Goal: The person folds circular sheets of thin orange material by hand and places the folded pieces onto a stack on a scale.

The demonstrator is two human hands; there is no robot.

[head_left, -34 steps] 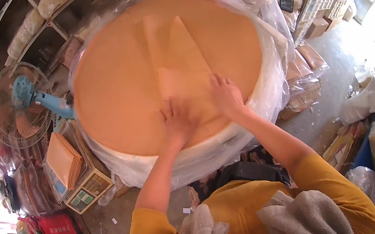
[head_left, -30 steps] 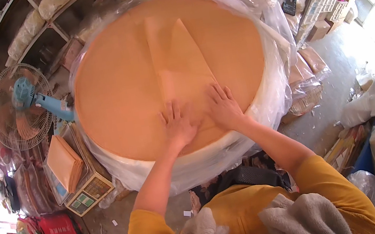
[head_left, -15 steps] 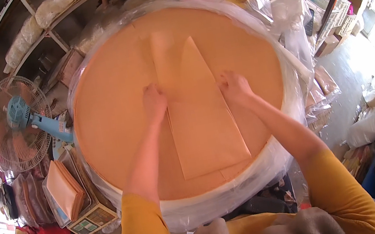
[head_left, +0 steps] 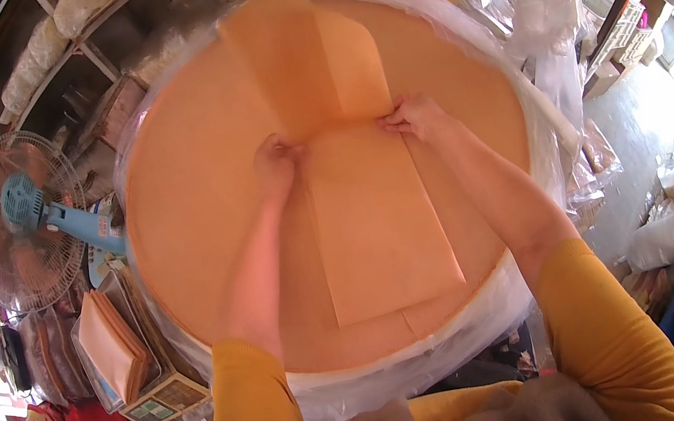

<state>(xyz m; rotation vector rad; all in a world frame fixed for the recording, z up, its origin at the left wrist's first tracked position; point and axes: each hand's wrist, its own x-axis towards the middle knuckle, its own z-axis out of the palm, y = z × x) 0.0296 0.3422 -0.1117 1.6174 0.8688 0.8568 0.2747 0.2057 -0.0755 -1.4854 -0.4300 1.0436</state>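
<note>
Orange sheet (head_left: 374, 213), thin and folded into a long strip, spread at centre frame on a big round stack of like sheets (head_left: 189, 191), far end lifted and curling toward the top edge. Left hand (head_left: 275, 165) and right hand (head_left: 415, 117) both pinched on the strip, 1 at each side edge, just where the flat part meets the raised part. Fingers closed on the sheet, not released. Clear plastic wrap (head_left: 433, 347) bunched round the rim of the stack. Blue standing fan (head_left: 18, 217) at left of frame, weighing scale (head_left: 156, 409) carrying a smaller folded pile (head_left: 108, 345) at lower left.

Judged light and limp, more like paper or thin pastry than board: likely to flop, crease or tear if pulled from 1 corner. Probably not slippery, though layers may cling together. Best taken as now, at 2 opposite edges, with an even, gentle pinch and both sides raised together.
</note>
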